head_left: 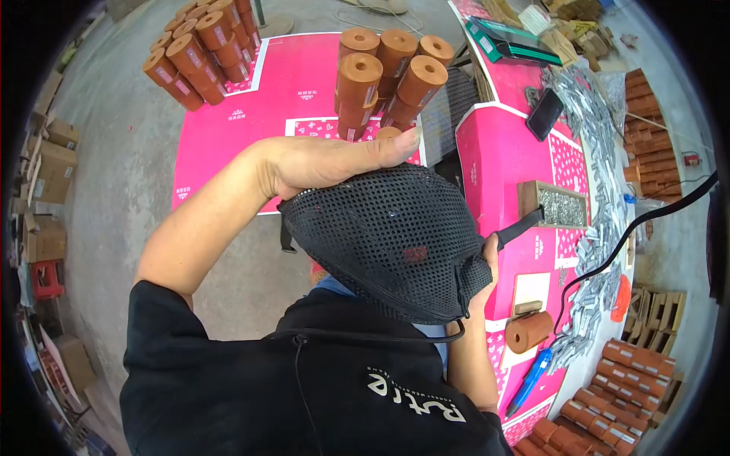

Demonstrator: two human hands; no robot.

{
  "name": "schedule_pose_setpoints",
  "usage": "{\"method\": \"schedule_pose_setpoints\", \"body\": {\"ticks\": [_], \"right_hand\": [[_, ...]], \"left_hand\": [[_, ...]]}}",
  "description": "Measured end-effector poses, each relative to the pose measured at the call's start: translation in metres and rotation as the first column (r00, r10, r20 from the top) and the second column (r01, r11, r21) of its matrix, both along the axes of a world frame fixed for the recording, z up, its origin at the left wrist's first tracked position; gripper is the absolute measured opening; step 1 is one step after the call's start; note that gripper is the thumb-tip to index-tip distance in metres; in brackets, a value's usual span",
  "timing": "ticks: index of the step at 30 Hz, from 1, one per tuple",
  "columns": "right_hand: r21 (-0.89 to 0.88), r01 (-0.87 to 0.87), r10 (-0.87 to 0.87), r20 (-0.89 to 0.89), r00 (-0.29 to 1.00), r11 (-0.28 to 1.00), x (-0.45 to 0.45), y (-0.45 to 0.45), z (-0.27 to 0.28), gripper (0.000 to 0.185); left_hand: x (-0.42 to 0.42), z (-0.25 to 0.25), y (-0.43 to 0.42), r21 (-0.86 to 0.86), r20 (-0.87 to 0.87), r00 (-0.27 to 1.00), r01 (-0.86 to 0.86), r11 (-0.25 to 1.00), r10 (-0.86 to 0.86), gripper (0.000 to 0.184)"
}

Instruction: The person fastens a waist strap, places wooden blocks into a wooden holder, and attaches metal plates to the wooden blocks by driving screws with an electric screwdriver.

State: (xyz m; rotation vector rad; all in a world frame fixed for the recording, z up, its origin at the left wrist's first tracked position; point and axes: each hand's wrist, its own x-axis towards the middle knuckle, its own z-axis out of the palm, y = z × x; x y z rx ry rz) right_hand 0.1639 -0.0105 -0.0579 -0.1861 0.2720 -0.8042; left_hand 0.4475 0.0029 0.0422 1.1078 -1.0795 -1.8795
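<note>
A black mesh cap (380, 235), or a cap-shaped mesh item, is in front of my chest, with a red label faintly visible through it. Along its upper edge lies my left hand (342, 157), fingers straight and together, thumb hidden; hand and mesh appear to touch. At the cap's right end, my right hand (487, 277) is closed around its side, most fingers hidden behind the mesh. A black strap (521, 228) sticks out from that end toward the bench. Behind the cap, orange-brown cylinders (359, 80) with centre holes stand stacked on the pink-covered table (293, 68).
More stacked cylinders (209, 49) stand at the far left. To the right, the pink bench holds a phone (545, 114), a wooden box of small metal parts (566, 207), one lying cylinder (528, 332), a blue tool (530, 382) and heaped metal strips (597, 258). A black cable (631, 228) hangs across.
</note>
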Motion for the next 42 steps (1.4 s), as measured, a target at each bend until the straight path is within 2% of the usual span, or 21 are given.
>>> {"method": "schedule_pose_setpoints", "body": {"ticks": [1, 4, 7, 8, 10, 11, 12, 15, 19, 20, 23, 29, 32, 35, 36, 37, 38, 39, 40, 41, 42], "right_hand": [[-0.012, 0.019, -0.020, -0.061, 0.998, 1.000, -0.002, 0.001, -0.004, 0.076], [-0.062, 0.061, -0.073, -0.224, 0.972, 0.996, -0.006, 0.002, -0.008, 0.078], [-0.148, 0.060, -0.107, -0.333, 0.937, 0.987, -0.014, 0.001, -0.003, 0.082], [-0.181, 0.039, -0.104, -0.361, 0.927, 0.983, -0.014, 0.000, 0.003, 0.084], [-0.172, 0.079, -0.104, -0.142, 0.984, 0.982, -0.005, 0.002, 0.005, 0.068], [-0.161, 0.073, -0.098, -0.155, 0.983, 0.984, -0.001, 0.003, 0.007, 0.069], [-0.153, 0.068, -0.094, -0.170, 0.981, 0.986, 0.001, 0.004, 0.010, 0.069], [-0.138, 0.065, -0.096, -0.237, 0.967, 0.988, 0.000, 0.002, 0.012, 0.075], [-0.138, 0.066, -0.106, -0.307, 0.946, 0.988, -0.009, -0.001, 0.007, 0.078], [-0.133, 0.070, -0.108, -0.305, 0.946, 0.989, -0.006, 0.000, 0.009, 0.077], [-0.109, 0.052, -0.080, -0.272, 0.959, 0.993, 0.000, -0.003, 0.012, 0.073], [-0.082, 0.049, -0.069, -0.262, 0.963, 0.995, -0.006, -0.004, 0.001, 0.068], [-0.114, 0.077, -0.108, -0.298, 0.949, 0.991, -0.010, -0.003, 0.003, 0.068], [-0.110, 0.066, -0.101, -0.355, 0.929, 0.992, -0.011, 0.002, 0.009, 0.066], [-0.077, 0.043, -0.067, -0.335, 0.940, 0.996, -0.023, 0.009, 0.002, 0.062], [-0.044, 0.020, -0.033, -0.314, 0.949, 0.999, -0.035, 0.013, -0.006, 0.057], [-0.011, -0.004, 0.000, -0.293, 0.956, 1.000, -0.048, 0.016, -0.014, 0.053], [-0.236, -0.048, -0.031, -0.321, 0.947, 0.970, -0.040, 0.020, 0.011, 0.049], [-0.452, -0.072, -0.096, -0.337, 0.937, 0.889, -0.033, 0.024, 0.036, 0.045], [-0.631, -0.071, -0.179, -0.324, 0.929, 0.773, -0.028, 0.029, 0.062, 0.041], [-0.412, -0.139, 0.039, -0.243, 0.969, 0.900, -0.017, 0.033, 0.091, 0.035]], "left_hand": [[-0.001, 0.005, 0.001, -0.049, 0.081, 0.996, -0.034, 0.998, 0.038, 0.058], [0.004, 0.010, -0.001, 0.022, -0.076, 0.988, 0.136, 0.990, -0.134, 0.061], [0.004, -0.004, -0.004, -0.164, -0.030, 0.986, 0.160, 0.973, -0.167, 0.060], [0.004, -0.003, -0.004, -0.135, -0.099, 0.977, 0.177, 0.975, -0.191, 0.060], [0.002, -0.001, -0.005, -0.063, -0.213, 0.971, 0.095, 0.993, -0.107, 0.059], [0.001, -0.001, -0.004, -0.028, -0.269, 0.961, 0.057, 0.998, -0.063, 0.059], [0.002, -0.001, -0.002, 0.107, -0.310, 0.951, 0.026, 0.994, 0.009, 0.057], [0.003, -0.009, -0.001, -0.013, -0.265, 0.964, 0.035, 0.999, -0.037, 0.060], [0.011, 0.011, -0.003, -0.309, 0.218, 0.932, 0.348, 0.885, -0.290, 0.093], [0.013, 0.004, -0.006, -0.360, 0.219, 0.933, 0.350, 0.865, -0.286, 0.094], [0.011, 0.009, -0.001, -0.263, 0.228, 0.932, 0.337, 0.904, -0.281, 0.092], [0.011, 0.000, 0.002, -0.296, 0.187, 0.950, 0.296, 0.908, -0.248, 0.093], [0.010, 0.002, 0.000, -0.373, 0.272, 0.927, 0.349, 0.860, -0.259, 0.095], [0.014, 0.016, 0.003, -0.379, 0.455, 0.861, 0.417, 0.826, -0.226, 0.097], [0.016, 0.023, 0.013, -0.381, 0.574, 0.810, 0.389, 0.839, -0.115, 0.098], [0.021, 0.027, 0.021, -0.475, 0.579, 0.813, 0.389, 0.790, -0.052, 0.097], [-0.001, 0.036, 0.038, -0.433, 0.341, 0.929, 0.022, 0.901, 0.141, 0.093], [-0.025, 0.046, 0.054, -0.347, 0.060, 0.917, -0.352, 0.869, 0.395, 0.091], [-0.034, 0.045, 0.058, -0.330, -0.030, 0.869, -0.476, 0.815, 0.495, 0.091], [-0.041, 0.037, 0.055, -0.359, -0.026, 0.862, -0.481, 0.800, 0.506, 0.090], [-0.049, 0.029, 0.051, -0.375, -0.013, 0.869, -0.462, 0.804, 0.494, 0.090]]}}
